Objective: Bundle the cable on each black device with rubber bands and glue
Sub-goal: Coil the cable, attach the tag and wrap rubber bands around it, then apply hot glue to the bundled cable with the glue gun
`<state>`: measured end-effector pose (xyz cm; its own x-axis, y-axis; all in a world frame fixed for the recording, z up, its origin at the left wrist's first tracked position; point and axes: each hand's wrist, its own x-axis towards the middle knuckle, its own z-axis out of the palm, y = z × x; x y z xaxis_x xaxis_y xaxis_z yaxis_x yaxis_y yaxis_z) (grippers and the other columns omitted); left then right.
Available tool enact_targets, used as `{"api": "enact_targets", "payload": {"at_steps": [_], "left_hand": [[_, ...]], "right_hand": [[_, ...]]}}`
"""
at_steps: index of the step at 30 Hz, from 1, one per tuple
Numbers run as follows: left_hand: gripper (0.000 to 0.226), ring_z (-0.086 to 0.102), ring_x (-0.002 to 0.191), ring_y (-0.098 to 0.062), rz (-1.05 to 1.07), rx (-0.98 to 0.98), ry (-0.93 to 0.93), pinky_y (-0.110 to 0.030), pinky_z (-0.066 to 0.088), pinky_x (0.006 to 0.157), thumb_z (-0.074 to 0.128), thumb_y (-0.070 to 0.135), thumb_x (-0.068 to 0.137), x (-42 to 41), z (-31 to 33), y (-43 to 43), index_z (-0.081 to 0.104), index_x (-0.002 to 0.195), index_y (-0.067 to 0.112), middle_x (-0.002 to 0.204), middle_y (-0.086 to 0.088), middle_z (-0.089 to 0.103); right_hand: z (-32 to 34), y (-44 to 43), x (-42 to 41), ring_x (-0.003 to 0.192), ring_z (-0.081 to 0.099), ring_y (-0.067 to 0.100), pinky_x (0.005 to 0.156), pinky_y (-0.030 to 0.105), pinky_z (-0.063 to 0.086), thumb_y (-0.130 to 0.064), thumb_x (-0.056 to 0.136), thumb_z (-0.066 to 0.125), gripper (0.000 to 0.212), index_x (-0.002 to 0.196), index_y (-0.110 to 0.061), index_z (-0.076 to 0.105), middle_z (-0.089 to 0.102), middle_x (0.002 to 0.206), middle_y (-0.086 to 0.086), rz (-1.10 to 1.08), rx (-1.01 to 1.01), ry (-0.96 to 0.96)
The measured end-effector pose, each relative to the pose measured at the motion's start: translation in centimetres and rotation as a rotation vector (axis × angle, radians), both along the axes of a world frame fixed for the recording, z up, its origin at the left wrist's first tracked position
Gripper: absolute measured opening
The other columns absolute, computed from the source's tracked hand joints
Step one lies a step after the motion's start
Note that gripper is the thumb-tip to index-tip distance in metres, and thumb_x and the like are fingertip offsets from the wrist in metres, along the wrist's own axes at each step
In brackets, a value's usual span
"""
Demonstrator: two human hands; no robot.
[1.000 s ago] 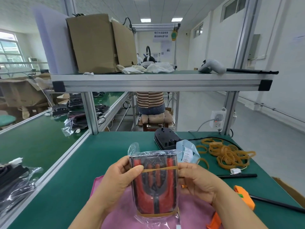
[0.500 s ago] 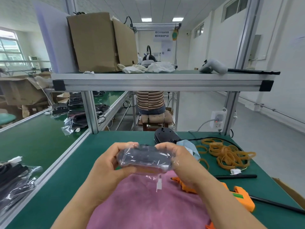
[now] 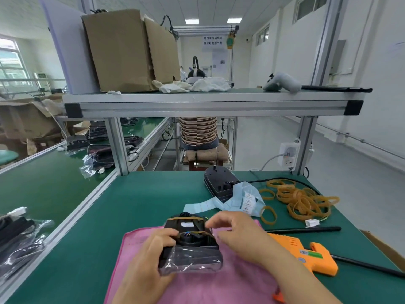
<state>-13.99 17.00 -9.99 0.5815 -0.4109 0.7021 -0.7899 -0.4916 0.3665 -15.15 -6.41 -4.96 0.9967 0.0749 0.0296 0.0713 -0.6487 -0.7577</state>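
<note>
A black device (image 3: 190,244) lies on the pink cloth (image 3: 219,281), its near end in a clear plastic bag. Tan rubber bands cross its far end and its middle, where coloured wires show. My left hand (image 3: 151,260) grips the device's left side. My right hand (image 3: 238,235) is at its right side, with curled fingers pinching at the band by the far right corner. An orange glue gun (image 3: 306,255) lies to the right of the cloth. A heap of rubber bands (image 3: 300,200) sits at the far right of the green table (image 3: 135,205).
Another black device (image 3: 219,183) with a cable and a pale blue label strip (image 3: 232,200) lie beyond the cloth. A black rod (image 3: 306,229) and small white connector (image 3: 312,222) lie right. Bagged devices (image 3: 19,238) sit on the left conveyor. A shelf (image 3: 210,104) spans overhead.
The bagged device was held upright showing its red side, then turned over in both hands and laid on the cloth, black side up. My right hand moved to its far right corner.
</note>
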Motion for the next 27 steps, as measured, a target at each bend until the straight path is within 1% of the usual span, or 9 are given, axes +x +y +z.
{"api": "enact_targets", "payload": {"at_steps": [2, 4, 7, 10, 14, 19, 22, 24, 27], "left_hand": [[0.062, 0.037, 0.12, 0.019, -0.003, 0.123, -0.006, 0.002, 0.027, 0.098, 0.099, 0.008, 0.039, -0.3, -0.2, 0.5, 0.064, 0.091, 0.009, 0.108, -0.001, 0.067], [0.072, 0.043, 0.113, 0.013, -0.043, 0.199, 0.034, 0.004, 0.027, 0.097, 0.099, 0.026, 0.041, -0.5, -0.4, 1.0, 0.055, 0.098, 0.022, 0.111, -0.001, 0.066], [0.077, 0.045, 0.11, 0.007, -0.077, 0.279, 0.046, 0.004, 0.024, 0.099, 0.095, 0.049, 0.042, -0.5, -0.5, 1.6, 0.047, 0.1, 0.029, 0.121, 0.01, 0.052], [0.064, 0.029, 0.124, 0.021, -0.06, 0.282, 0.056, 0.001, 0.026, 0.097, 0.073, 0.067, 0.054, -0.8, -0.6, 1.7, 0.046, 0.101, 0.033, 0.125, 0.014, 0.046], [0.063, 0.031, 0.123, 0.02, -0.059, 0.279, 0.088, -0.004, 0.036, 0.087, 0.073, 0.068, 0.057, -0.5, -1.4, 1.9, 0.045, 0.103, 0.036, 0.131, 0.015, 0.044], [0.08, 0.041, 0.121, 0.006, -0.035, 0.282, 0.157, -0.011, 0.043, 0.088, 0.095, 0.05, 0.045, 0.3, -1.5, 1.7, 0.042, 0.104, 0.039, 0.135, 0.002, 0.053], [0.06, 0.027, 0.128, 0.019, -0.025, 0.246, 0.297, -0.006, 0.033, 0.095, 0.085, 0.063, 0.055, -0.1, -1.5, 2.0, 0.045, 0.096, 0.043, 0.144, 0.028, 0.034], [0.041, 0.029, 0.129, 0.017, -0.005, 0.196, 0.367, -0.003, 0.03, 0.094, 0.076, 0.066, 0.064, -0.6, -1.3, 2.0, 0.053, 0.087, 0.042, 0.137, 0.042, 0.035], [0.014, 0.048, 0.119, 0.007, 0.014, 0.055, 0.468, -0.015, 0.04, 0.096, 0.07, 0.032, 0.087, -0.8, -0.5, 1.7, 0.062, 0.076, 0.033, 0.122, 0.036, 0.054]], "right_hand": [[0.3, -1.6, -1.0, 0.085, 0.063, -0.003, 0.073, 0.01, 0.049, -0.011, 0.084, 0.062, 0.023, 0.086, -0.033, 0.068, 0.069, 0.087, -0.017, -0.105, -0.065, -0.048], [0.6, -3.8, -2.6, 0.074, 0.061, 0.0, 0.068, 0.02, 0.05, -0.028, 0.079, 0.072, 0.007, 0.078, -0.029, 0.065, 0.067, 0.077, -0.013, -0.239, -0.162, -0.061], [0.7, -6.5, -5.6, 0.073, 0.057, 0.004, 0.067, 0.028, 0.048, -0.048, 0.075, 0.069, 0.023, 0.076, -0.027, 0.06, 0.063, 0.075, -0.008, -0.393, -0.377, 0.011], [0.5, -8.4, -8.2, 0.075, 0.055, 0.0, 0.066, 0.021, 0.045, -0.064, 0.076, 0.063, 0.039, 0.076, -0.027, 0.053, 0.061, 0.077, -0.009, -0.467, -0.5, 0.153], [0.4, -9.6, -10.5, 0.065, 0.048, 0.001, 0.059, 0.015, 0.038, -0.073, 0.083, 0.051, 0.042, 0.078, -0.036, 0.031, 0.051, 0.074, -0.01, -0.447, -0.555, 0.324], [-0.8, -9.3, -11.1, 0.062, 0.045, 0.004, 0.058, 0.019, 0.033, -0.083, 0.078, 0.045, 0.05, 0.079, -0.034, 0.032, 0.04, 0.07, -0.008, -0.45, -0.539, 0.401], [-2.4, -9.4, -10.7, 0.078, 0.054, 0.001, 0.07, 0.017, 0.039, -0.082, 0.077, 0.049, 0.055, 0.091, -0.029, 0.049, 0.052, 0.082, -0.011, -0.425, -0.494, 0.392], [-2.3, -9.5, -10.7, 0.084, 0.056, 0.001, 0.071, 0.016, 0.04, -0.076, 0.078, 0.054, 0.046, 0.089, -0.031, 0.052, 0.055, 0.087, -0.013, -0.485, -0.453, 0.425], [-3.0, -10.4, -10.3, 0.077, 0.055, 0.007, 0.064, 0.019, 0.039, -0.054, 0.081, 0.066, 0.031, 0.078, -0.025, 0.058, 0.053, 0.078, -0.005, -0.506, -0.406, 0.423]]}}
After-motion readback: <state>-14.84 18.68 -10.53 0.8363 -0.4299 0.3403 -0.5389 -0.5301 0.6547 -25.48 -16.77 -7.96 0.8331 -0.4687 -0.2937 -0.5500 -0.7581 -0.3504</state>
